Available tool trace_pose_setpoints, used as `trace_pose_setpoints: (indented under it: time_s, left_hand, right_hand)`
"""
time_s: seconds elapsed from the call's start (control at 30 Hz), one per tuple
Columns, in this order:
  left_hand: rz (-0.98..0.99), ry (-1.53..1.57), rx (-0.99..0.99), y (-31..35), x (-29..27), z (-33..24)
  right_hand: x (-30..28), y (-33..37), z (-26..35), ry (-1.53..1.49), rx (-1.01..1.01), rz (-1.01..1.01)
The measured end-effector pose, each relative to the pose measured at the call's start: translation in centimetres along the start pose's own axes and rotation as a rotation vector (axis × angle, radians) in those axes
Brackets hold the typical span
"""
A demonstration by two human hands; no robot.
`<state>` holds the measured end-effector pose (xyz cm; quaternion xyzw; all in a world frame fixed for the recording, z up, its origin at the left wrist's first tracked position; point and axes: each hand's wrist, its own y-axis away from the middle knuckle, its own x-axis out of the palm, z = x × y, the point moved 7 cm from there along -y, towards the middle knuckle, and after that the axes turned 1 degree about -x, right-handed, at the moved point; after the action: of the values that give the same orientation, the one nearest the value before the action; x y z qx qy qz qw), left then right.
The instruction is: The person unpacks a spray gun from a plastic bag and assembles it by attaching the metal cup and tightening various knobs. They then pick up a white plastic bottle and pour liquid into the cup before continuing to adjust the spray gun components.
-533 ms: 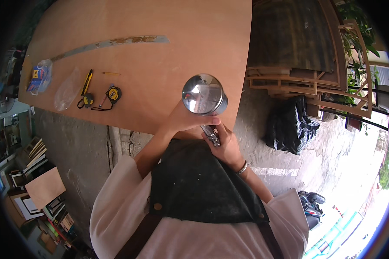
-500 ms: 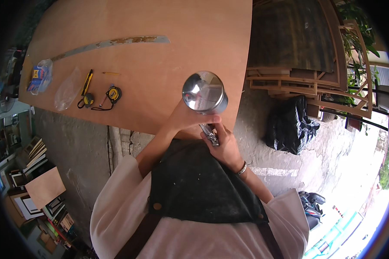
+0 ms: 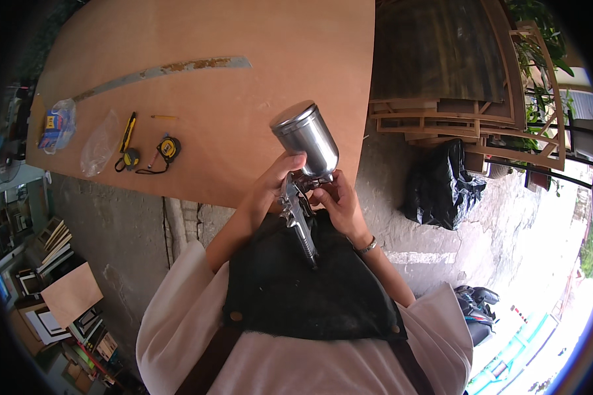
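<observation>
A metal spray gun (image 3: 296, 220) with a shiny silver cup (image 3: 313, 141) hangs in front of my apron, at the near edge of the wooden board (image 3: 224, 138). The cup tilts up and to the left, and the handle points down toward me. My left hand (image 3: 278, 179) grips the gun from the left, its thumb on the lower side of the cup. My right hand (image 3: 338, 205) closes its bent fingers round the fitting just below the cup. That small part is mostly hidden by the fingers.
On the board lie a long worn metal strip (image 3: 165, 71), a yellow cutter knife (image 3: 128, 131), tape measures (image 3: 170, 147), a pencil (image 3: 163, 117) and plastic bags (image 3: 100, 145). Wooden frames (image 3: 441, 118) and a black bag (image 3: 445, 187) stand at the right.
The spray gun has been turned: its cup end faced me before, and now the cup's side and the handle show. My left hand has come into view beside the cup; my right hand has left the handle.
</observation>
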<state>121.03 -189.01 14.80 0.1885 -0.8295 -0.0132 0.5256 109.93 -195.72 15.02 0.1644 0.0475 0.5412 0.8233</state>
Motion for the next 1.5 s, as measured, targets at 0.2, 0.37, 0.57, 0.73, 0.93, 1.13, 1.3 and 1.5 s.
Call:
trace_pose_setpoints:
  time_s: [0.2,0.37,0.57,0.73,0.93,1.13,1.3,1.5]
  left_hand:
    - [0.07,-0.148,-0.004,-0.8,-0.8,1.0]
    - [0.056,-0.155,0.01,-0.3,0.7,0.3]
    - [-0.011,-0.248,0.033,0.6,1.9,-0.9]
    - [-0.059,-0.318,-0.014,1.2,0.9,-0.8]
    - [-0.027,-0.183,-0.02,1.2,2.2,-0.9]
    - [0.117,-0.203,0.027,0.6,2.6,-0.5]
    - [0.178,-0.209,0.136,0.1,3.9,-1.1]
    - [0.253,-0.168,0.189,-0.2,4.3,-0.9]
  right_hand:
    - [-1.0,0.1,0.1,0.074,-0.078,-0.002]
    - [-1.8,-0.2,-1.1,0.165,-0.176,0.031]
    - [-1.1,0.1,-1.3,0.187,-0.226,-0.019]
    - [-0.4,0.4,-1.0,0.146,-0.234,-0.055]
    - [-0.8,0.5,-1.1,0.118,-0.238,0.003]
    - [-1.9,-0.1,-0.8,0.393,-0.3,0.051]
    - [-2.2,-0.8,1.4,0.541,-0.516,0.12]
    - [-2.0,-1.3,3.6,0.608,-0.628,0.279]
